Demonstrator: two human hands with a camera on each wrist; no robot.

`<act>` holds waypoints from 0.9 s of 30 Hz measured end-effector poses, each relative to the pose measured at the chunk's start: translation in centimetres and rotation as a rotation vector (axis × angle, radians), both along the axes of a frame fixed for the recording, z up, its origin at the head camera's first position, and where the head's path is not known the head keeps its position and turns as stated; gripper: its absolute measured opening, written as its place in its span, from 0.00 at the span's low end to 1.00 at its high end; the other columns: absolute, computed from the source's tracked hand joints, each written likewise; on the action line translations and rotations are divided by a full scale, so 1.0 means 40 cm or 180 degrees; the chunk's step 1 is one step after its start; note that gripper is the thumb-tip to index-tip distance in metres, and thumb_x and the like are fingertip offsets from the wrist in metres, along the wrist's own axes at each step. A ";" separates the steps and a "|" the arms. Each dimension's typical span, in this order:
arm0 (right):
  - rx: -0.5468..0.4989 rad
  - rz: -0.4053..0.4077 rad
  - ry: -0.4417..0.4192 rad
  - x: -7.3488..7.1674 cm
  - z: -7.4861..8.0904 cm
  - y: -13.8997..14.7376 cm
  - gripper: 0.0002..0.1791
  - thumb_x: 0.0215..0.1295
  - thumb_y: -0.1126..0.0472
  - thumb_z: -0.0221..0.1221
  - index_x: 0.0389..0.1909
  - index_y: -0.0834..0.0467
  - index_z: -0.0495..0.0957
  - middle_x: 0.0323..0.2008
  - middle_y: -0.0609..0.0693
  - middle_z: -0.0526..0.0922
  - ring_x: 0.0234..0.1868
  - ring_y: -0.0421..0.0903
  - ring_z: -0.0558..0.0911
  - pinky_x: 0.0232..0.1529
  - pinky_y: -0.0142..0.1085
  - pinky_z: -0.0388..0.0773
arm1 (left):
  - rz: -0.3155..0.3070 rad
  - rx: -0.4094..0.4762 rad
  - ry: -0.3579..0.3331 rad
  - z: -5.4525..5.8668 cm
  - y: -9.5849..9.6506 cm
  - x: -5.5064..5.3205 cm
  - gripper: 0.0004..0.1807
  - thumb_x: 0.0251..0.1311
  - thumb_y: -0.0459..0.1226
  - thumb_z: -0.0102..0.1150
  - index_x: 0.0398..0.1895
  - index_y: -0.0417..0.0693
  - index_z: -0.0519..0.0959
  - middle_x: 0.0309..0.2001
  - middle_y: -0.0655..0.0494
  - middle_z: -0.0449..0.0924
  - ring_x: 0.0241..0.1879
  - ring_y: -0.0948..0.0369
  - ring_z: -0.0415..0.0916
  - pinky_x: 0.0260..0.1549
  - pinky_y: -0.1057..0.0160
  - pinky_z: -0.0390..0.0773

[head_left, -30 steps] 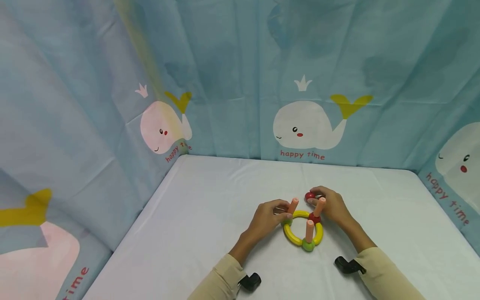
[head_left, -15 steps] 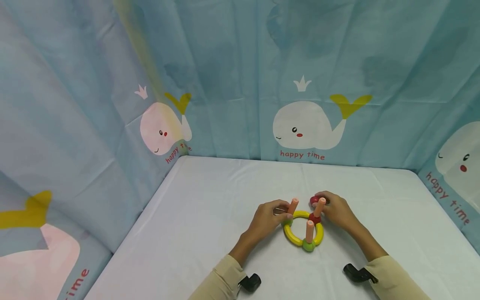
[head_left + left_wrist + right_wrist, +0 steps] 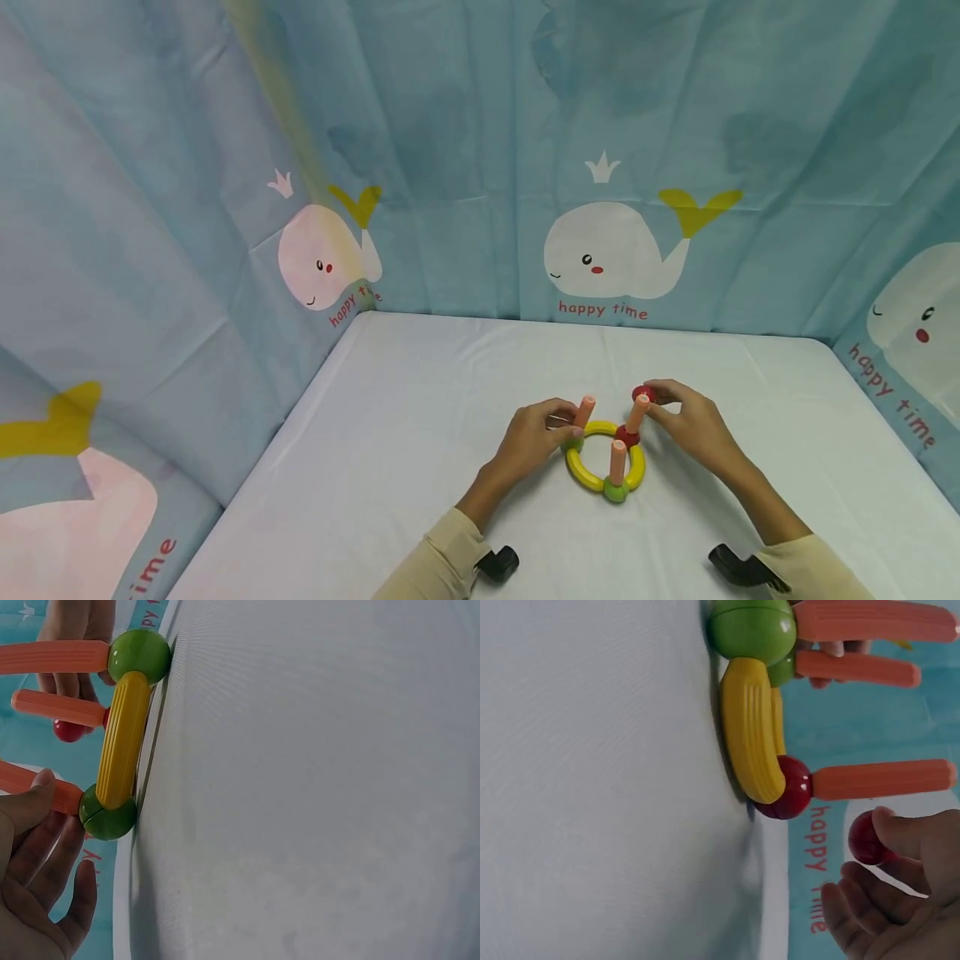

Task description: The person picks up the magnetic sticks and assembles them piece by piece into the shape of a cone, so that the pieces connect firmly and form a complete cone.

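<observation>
A toy frame lies on the table: curved yellow rods (image 3: 582, 472) form a ring joined by green balls (image 3: 615, 490) and a red ball (image 3: 793, 787). From each joint an orange rod (image 3: 617, 462) stands upright. My left hand (image 3: 531, 435) pinches the orange rod at the left green ball, thumb on the rod in the left wrist view. My right hand (image 3: 693, 421) pinches a loose red ball (image 3: 866, 838) between thumb and fingers. It is held beside the upper part of the orange rod (image 3: 885, 779) that rises from the red joint.
The white-covered table (image 3: 420, 383) spreads around the toy. A blue curtain (image 3: 465, 167) printed with whales hangs behind and along the sides. Dark wrist cameras (image 3: 498, 564) sit at both sleeves.
My right hand, holding the red ball, has moved right and nearer the orange rod at the red joint. My left hand stays in place on its rod.
</observation>
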State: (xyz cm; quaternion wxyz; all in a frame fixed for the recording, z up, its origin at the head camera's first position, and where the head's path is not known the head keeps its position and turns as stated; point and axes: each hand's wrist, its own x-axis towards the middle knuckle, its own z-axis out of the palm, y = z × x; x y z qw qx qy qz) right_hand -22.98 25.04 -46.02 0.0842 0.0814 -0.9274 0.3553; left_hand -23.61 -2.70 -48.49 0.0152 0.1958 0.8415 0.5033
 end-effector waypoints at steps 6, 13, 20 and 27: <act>-0.0017 -0.0100 0.0286 0.022 0.030 0.000 0.27 0.77 0.53 0.64 0.69 0.62 0.76 0.52 0.60 0.87 0.55 0.58 0.83 0.48 0.34 0.82 | -0.0014 -0.0055 0.0035 -0.001 0.001 0.001 0.18 0.67 0.40 0.72 0.59 0.55 0.85 0.51 0.61 0.89 0.48 0.66 0.87 0.50 0.69 0.84; -0.0178 -0.0059 0.0567 0.040 0.057 -0.007 0.27 0.77 0.52 0.64 0.70 0.61 0.76 0.52 0.59 0.87 0.53 0.53 0.82 0.43 0.17 0.74 | -0.0048 -0.0100 0.0109 0.000 0.000 0.001 0.19 0.69 0.41 0.71 0.61 0.56 0.86 0.51 0.63 0.89 0.50 0.66 0.86 0.53 0.68 0.83; -0.0324 -0.0060 0.0715 0.061 0.078 -0.024 0.27 0.75 0.53 0.66 0.69 0.59 0.78 0.51 0.57 0.88 0.49 0.30 0.77 0.43 0.15 0.75 | -0.0074 -0.0100 0.0105 0.003 -0.001 0.002 0.18 0.69 0.41 0.71 0.60 0.56 0.86 0.52 0.63 0.89 0.50 0.66 0.86 0.55 0.65 0.83; -0.0335 0.0037 0.0728 0.072 0.078 -0.039 0.26 0.74 0.55 0.67 0.68 0.59 0.79 0.52 0.57 0.88 0.51 0.47 0.81 0.44 0.17 0.76 | -0.0064 -0.0110 0.0086 -0.002 -0.001 0.001 0.18 0.69 0.42 0.71 0.61 0.57 0.86 0.52 0.63 0.89 0.50 0.66 0.86 0.54 0.67 0.83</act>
